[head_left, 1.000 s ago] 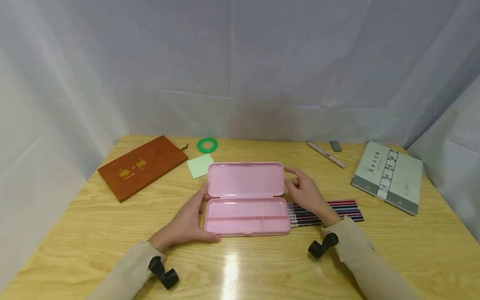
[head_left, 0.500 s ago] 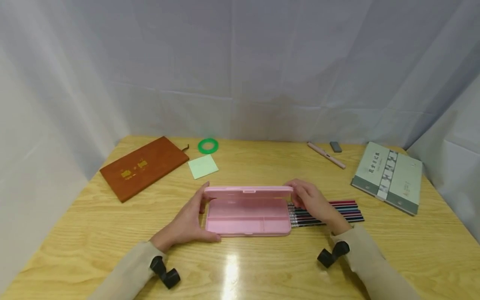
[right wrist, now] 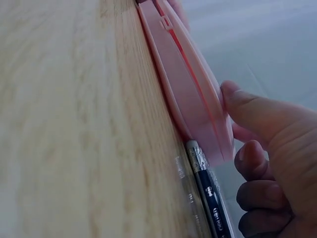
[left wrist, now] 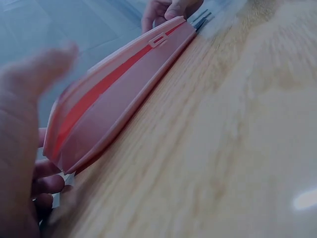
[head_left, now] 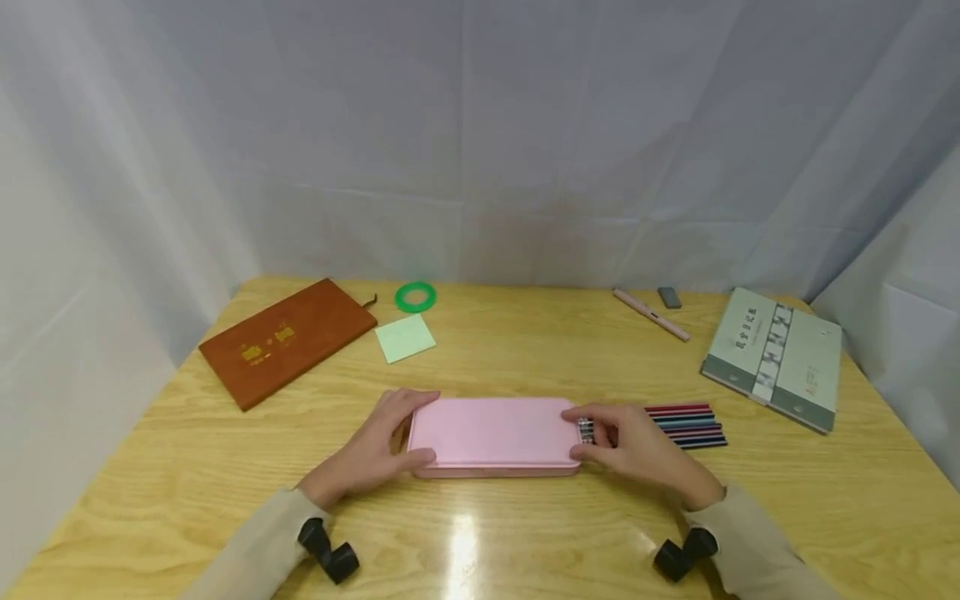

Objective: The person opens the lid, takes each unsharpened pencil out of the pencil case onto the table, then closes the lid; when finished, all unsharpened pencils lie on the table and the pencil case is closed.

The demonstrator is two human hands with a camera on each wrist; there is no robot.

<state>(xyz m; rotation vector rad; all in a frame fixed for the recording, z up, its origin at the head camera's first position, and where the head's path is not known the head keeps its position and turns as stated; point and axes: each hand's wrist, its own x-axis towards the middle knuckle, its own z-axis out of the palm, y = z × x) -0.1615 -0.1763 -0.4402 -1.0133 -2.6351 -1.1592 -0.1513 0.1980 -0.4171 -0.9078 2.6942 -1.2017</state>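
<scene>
A pink pencil case (head_left: 495, 429) lies lengthwise near the middle of the table, its lid (head_left: 480, 421) down over the tray. Both wrist views show a narrow gap along the front, beside a small clasp (left wrist: 158, 39). My left hand (head_left: 367, 450) spans the case's left end, thumb toward the front corner and fingers round the back. At the right end my right hand (head_left: 645, 446) grips the lid, thumb at the front corner and index finger farther back. Several pencils (head_left: 688, 427) lie side by side under that hand, their eraser ends (right wrist: 193, 146) against the case.
On the left lie a brown notebook (head_left: 288, 343), a green tape ring (head_left: 415, 297) and pale green sticky notes (head_left: 405, 337). A pink pen (head_left: 651, 314), a grey eraser (head_left: 669, 297) and a grey-green notebook (head_left: 776, 358) lie at the back right. A white curtain (head_left: 480, 150) hangs behind the table.
The lid has swung forward and down from standing open, with my right hand moving toward me along with it. My left hand has stayed at the left end, its fingers shifting slightly.
</scene>
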